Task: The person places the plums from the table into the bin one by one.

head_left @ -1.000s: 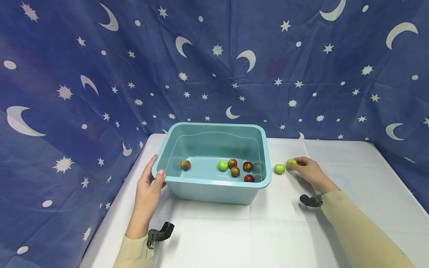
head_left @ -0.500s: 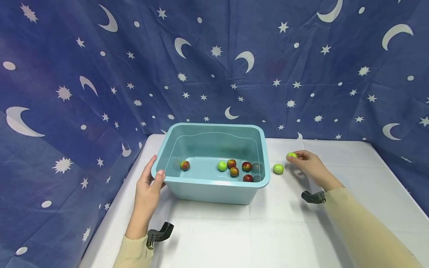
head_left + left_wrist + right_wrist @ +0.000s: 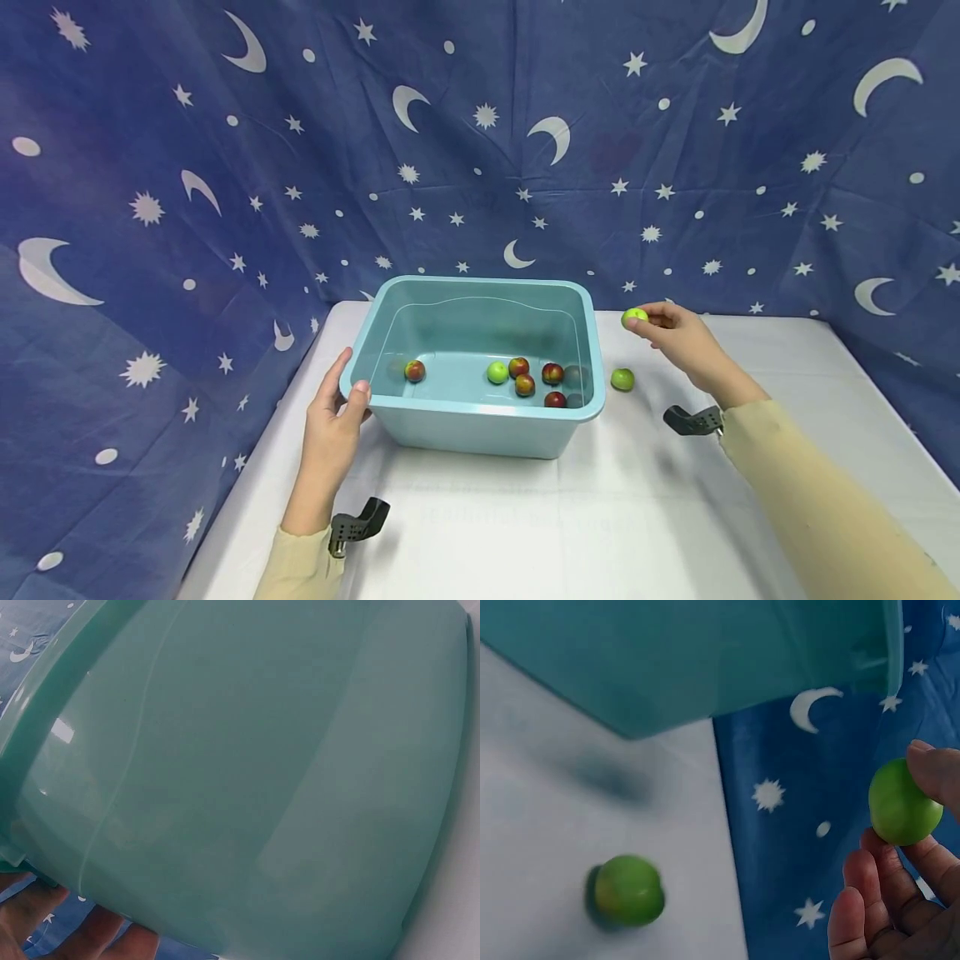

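Observation:
At the left end of the light blue plastic tub, my left hand grips the rim, thumb on top and fingers outside. The left wrist view shows those fingers under the tub's wall. My right hand pinches a small green apple between thumb and fingertips, raised above the table right of the tub. In the right wrist view this apple is plainly off the cloth. Another green apple lies on the table beside the tub.
Inside the tub are one green apple and several red ones, one red apple apart at the left. A white cloth covers the table. Behind and to the left hangs a blue curtain with moons and stars.
My right hand has lifted the green apple off the table and moved it up and slightly left, toward the tub. The left hand and tub have stayed in place.

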{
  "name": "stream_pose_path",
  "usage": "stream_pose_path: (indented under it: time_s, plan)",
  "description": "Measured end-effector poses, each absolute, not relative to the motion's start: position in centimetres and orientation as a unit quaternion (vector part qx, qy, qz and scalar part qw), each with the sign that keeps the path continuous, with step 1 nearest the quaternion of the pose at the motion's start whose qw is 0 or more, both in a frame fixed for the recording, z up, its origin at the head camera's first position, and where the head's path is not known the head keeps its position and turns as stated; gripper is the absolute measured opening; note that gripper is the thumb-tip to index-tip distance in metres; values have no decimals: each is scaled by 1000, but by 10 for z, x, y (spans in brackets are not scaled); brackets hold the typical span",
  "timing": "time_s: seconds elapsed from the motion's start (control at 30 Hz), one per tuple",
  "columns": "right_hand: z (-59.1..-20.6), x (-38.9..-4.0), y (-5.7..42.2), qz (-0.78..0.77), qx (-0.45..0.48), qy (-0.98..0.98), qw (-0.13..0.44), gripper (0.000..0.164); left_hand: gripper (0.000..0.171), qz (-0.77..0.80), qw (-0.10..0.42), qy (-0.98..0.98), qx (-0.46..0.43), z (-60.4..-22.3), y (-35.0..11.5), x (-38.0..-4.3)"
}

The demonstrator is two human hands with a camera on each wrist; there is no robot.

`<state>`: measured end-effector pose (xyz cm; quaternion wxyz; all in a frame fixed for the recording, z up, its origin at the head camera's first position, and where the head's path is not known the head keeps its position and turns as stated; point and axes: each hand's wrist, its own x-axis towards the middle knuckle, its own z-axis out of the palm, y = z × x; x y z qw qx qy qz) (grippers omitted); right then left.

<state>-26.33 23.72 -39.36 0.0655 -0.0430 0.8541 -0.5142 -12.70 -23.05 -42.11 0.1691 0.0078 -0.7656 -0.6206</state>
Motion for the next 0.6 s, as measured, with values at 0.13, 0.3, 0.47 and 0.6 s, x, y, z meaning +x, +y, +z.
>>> stream_pose_path:
  time_s: [0.13, 0.3, 0.47, 0.6]
  plan:
    - [-379, -263, 229, -509, -52, 857, 55, 66, 51, -618, 170, -768, 7, -420, -230, -127]
    - [-362, -263, 218, -503, -67, 861, 46, 67, 52, -613, 168, -772, 10, -420, -230, -125]
    - [-348, -263, 207, -490, -79, 867, 36, 65, 52, -611, 167, -774, 14, -419, -229, -125]
    - [-339, -264, 198, -496, -98, 862, 35, 62, 52, -611, 167, -773, 14, -419, -229, -125]
